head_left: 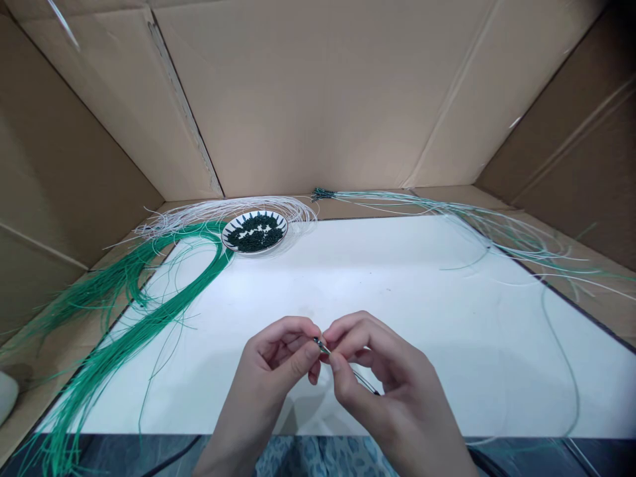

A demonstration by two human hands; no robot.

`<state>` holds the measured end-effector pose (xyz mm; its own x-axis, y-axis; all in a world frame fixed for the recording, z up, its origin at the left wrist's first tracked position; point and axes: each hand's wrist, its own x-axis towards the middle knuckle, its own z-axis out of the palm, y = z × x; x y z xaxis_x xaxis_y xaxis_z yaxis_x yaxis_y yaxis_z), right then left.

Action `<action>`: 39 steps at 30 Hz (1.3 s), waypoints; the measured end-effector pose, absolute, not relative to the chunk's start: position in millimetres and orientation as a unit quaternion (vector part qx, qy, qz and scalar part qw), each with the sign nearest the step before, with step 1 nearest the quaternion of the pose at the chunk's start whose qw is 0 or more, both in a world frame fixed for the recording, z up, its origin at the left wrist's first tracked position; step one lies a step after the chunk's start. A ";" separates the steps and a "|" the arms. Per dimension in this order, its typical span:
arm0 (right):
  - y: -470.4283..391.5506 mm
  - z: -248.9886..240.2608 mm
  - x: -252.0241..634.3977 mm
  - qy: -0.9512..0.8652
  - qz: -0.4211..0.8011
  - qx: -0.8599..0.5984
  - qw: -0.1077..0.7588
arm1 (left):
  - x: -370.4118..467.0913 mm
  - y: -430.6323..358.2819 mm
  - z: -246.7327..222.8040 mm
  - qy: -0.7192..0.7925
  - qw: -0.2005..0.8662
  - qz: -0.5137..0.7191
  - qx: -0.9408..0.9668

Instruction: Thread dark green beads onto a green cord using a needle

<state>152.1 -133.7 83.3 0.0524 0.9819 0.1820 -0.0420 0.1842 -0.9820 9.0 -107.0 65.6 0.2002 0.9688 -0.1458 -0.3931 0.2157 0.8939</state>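
Observation:
Over the front of the white tabletop, both hands meet at the tip of a beaded cord (322,347). Small dark green beads show at its end, and thin strands trail down to the right under my right palm. My left hand (281,358) pinches the beaded tip between thumb and index finger. Just beside it, my right hand (372,364) is closed on the strands with thumb and fingertips. How the strands pass through the beads is too small to tell. Behind the hands, a patterned dish (228,246) holds many dark green beads.
Green cords (163,318) curve along the left side and hang over the front edge. White cords (238,207) lie behind the dish. At the back right rests a bundle of beaded cords (377,197). Cardboard walls (322,99) enclose the white tabletop (397,285).

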 end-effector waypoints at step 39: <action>-142.4 56.0 156.9 -0.415 0.578 -0.361 0.604 | 22.4 -117.7 65.8 0.413 0.652 0.513 0.375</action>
